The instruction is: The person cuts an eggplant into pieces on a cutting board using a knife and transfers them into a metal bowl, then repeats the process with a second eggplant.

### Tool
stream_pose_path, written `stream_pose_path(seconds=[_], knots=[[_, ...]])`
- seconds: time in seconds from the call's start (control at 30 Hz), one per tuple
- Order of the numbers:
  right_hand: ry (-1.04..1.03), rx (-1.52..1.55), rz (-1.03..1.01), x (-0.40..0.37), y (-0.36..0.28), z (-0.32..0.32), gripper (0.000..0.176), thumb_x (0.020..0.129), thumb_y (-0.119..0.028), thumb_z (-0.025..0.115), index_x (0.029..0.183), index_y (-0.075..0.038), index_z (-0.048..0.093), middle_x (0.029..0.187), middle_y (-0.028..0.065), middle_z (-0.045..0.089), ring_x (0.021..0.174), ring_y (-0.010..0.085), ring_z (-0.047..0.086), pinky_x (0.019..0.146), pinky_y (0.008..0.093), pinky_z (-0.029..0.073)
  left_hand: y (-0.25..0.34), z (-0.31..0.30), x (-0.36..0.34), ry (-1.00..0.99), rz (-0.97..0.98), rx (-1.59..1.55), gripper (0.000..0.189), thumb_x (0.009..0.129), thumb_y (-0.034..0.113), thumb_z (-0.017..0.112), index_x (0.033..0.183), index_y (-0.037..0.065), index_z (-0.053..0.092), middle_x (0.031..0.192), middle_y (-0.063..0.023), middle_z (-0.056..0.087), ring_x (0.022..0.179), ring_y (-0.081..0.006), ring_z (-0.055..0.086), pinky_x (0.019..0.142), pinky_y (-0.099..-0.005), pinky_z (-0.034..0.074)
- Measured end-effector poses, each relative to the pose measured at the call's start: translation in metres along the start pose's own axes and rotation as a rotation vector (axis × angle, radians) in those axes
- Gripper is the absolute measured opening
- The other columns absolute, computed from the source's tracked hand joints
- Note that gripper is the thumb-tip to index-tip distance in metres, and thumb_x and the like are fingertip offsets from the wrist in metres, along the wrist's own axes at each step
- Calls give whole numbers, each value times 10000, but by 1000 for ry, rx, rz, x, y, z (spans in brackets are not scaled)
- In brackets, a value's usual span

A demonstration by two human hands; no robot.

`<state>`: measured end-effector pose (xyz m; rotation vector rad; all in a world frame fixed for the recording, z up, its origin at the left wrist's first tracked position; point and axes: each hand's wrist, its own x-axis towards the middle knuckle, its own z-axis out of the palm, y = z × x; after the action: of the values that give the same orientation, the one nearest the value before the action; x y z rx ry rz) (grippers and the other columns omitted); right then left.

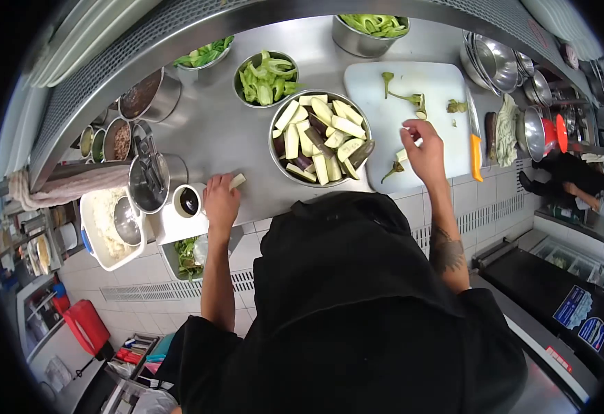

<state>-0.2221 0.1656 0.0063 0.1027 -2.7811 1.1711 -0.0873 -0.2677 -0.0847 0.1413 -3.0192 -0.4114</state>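
Observation:
My left hand is at the counter's near edge, fingers bent, with a pale eggplant piece at its thumb side that appears pinched. Beside it stands a white cup of dark liquid. My right hand hovers over the white cutting board, fingers curled but apart, with nothing visible between them. An eggplant stem end lies just left of that hand, and more stem trimmings lie farther up the board. Between my hands, a steel bowl is heaped with cut eggplant.
An orange-handled knife lies along the board's right edge. Bowls of sliced green peppers stand behind the eggplant. Left are a steel pot with utensils and a white tub. Steel bowls and a cloth are right; a shelf overhangs.

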Motion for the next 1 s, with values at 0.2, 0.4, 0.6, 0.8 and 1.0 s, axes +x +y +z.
stream_pose_path(seconds=[0.2, 0.4, 0.6, 0.8, 1.0], knots=[[-316, -441, 73, -49, 41, -13, 508, 851, -210, 735, 1322, -72, 604, 1326, 296, 533, 1111, 489, 563, 968, 518, 486, 24, -23, 5, 52, -319, -527, 223, 798, 43, 738, 1000, 33, 644, 772, -58, 648, 677, -141, 601, 621, -296, 495], [-195, -360, 38, -46, 79, 23, 412, 861, -229, 727, 1239, -77, 659, 1185, 302, 589, 1101, 433, 578, 929, 512, 495, 98, -50, 46, 190, -284, -949, 229, 834, 100, 791, 1019, 54, 665, 834, -5, 683, 778, -91, 624, 669, -267, 486], [15, -248, 235, -13, 97, 36, 188, 795, -180, 757, 921, -60, 687, 996, 242, 592, 909, 386, 623, 821, 456, 532, 134, -24, 58, 174, -104, -652, 297, 847, 170, 786, 1079, 34, 660, 1021, -102, 631, 1043, -277, 580, 866, -384, 475], [36, -232, 350, -8, 82, 44, 285, 730, -73, 744, 971, -53, 594, 1064, 227, 540, 912, 400, 608, 794, 466, 539, 138, -32, 51, 230, 61, -586, 674, 788, 297, 832, 1350, 68, 538, 1388, -225, 427, 1267, -411, 431, 1042, -516, 380], [108, -149, 171, 7, 62, 34, 304, 738, -36, 740, 1006, -54, 598, 1044, 177, 545, 833, 352, 611, 762, 436, 536, 160, -48, 55, 133, 293, -322, 1069, 652, 650, 832, 1496, 122, 443, 1520, -296, 295, 1433, -519, 240, 1128, -635, 232]])
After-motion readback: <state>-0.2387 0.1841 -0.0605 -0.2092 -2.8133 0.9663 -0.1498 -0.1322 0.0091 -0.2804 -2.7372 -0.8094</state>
